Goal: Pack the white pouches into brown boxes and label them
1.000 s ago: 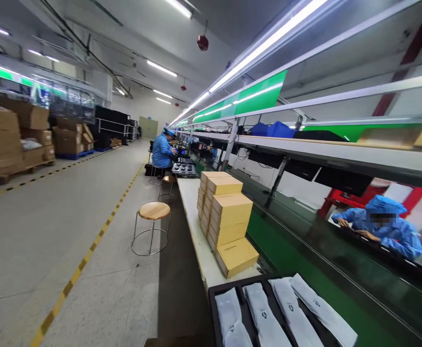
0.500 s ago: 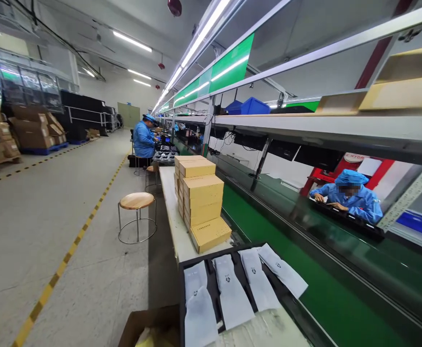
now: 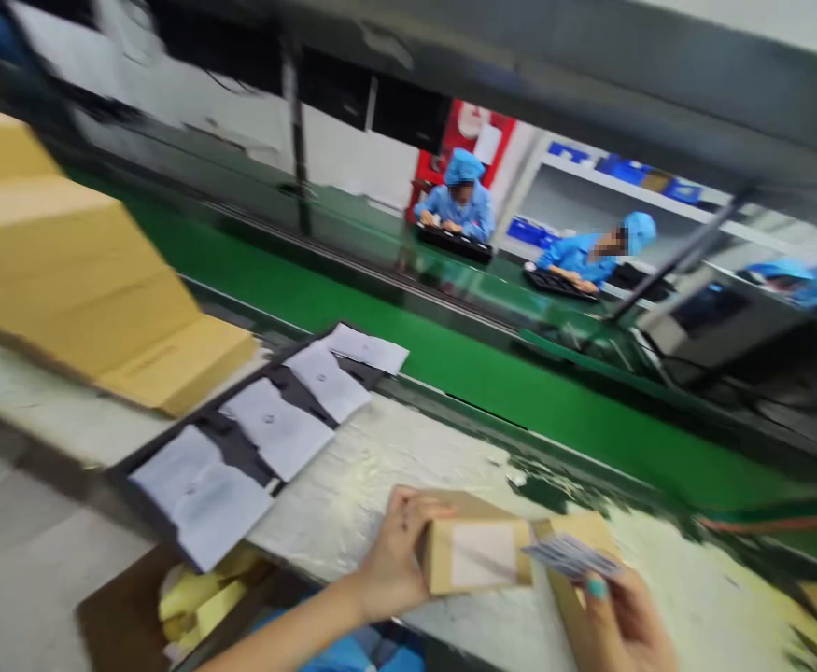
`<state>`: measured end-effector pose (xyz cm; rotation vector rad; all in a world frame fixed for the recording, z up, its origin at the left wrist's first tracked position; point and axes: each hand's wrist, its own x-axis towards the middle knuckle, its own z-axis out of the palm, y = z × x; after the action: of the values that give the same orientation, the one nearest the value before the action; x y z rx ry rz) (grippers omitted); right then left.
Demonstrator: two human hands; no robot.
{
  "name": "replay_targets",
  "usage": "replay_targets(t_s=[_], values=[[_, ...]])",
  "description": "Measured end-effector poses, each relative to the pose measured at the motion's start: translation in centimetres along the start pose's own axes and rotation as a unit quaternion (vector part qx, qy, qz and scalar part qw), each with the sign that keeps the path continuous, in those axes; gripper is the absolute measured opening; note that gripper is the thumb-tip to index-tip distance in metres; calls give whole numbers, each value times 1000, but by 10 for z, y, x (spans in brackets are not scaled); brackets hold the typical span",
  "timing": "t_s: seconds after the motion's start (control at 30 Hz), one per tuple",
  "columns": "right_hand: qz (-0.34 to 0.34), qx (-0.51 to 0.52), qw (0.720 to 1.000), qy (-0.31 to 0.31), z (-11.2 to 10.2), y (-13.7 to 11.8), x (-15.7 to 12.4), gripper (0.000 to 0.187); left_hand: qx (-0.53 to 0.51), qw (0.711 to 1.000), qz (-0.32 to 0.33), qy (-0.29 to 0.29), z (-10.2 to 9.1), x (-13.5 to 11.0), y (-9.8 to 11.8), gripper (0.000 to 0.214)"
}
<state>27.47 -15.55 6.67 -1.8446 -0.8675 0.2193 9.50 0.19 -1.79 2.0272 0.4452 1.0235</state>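
Observation:
A small cardboard box (image 3: 482, 551) with a white patch on its near end lies on the worktable (image 3: 380, 448). My left hand (image 3: 401, 541) grips that box from its left side, fingers over the top. In my right hand (image 3: 622, 616) a printed label (image 3: 570, 554) is pinched between thumb and fingers, its far edge close to the box's right corner. Whether it touches the box I cannot tell. A second cardboard box (image 3: 580, 532) lies partly under my right hand. Left of the boxes, a black tray (image 3: 218, 439) bears several white sleeves (image 3: 268, 425). Motion blurs the picture.
Stacked cardboard boxes (image 3: 86, 271) stand at the left. Beyond the table runs a green conveyor belt (image 3: 436, 364). Several people in blue, including one worker (image 3: 458, 201), sit across it. An open carton (image 3: 120, 607) with yellow scraps sits below the table edge at lower left.
My view has swung right and down from the aisle to the worktable. Both my hands have come into view, the left on a box, the right with a label.

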Motion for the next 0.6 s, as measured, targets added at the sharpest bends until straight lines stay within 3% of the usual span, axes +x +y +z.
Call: replay_targets(t_s=[0.07,0.17,0.47,0.6], values=[[27,74,994,-72,9,-5,0,26,21,999,30,33,0,4,-4,73],[21,46,984,-171,27,-11,10,24,2,998,52,31,-6,7,-6,70],[28,3,980,-197,25,-11,28,23,2,998,60,1,-12,7,-13,76],[35,36,976,-213,26,-12,30,22,-27,993,111,2,-15,9,-11,68]])
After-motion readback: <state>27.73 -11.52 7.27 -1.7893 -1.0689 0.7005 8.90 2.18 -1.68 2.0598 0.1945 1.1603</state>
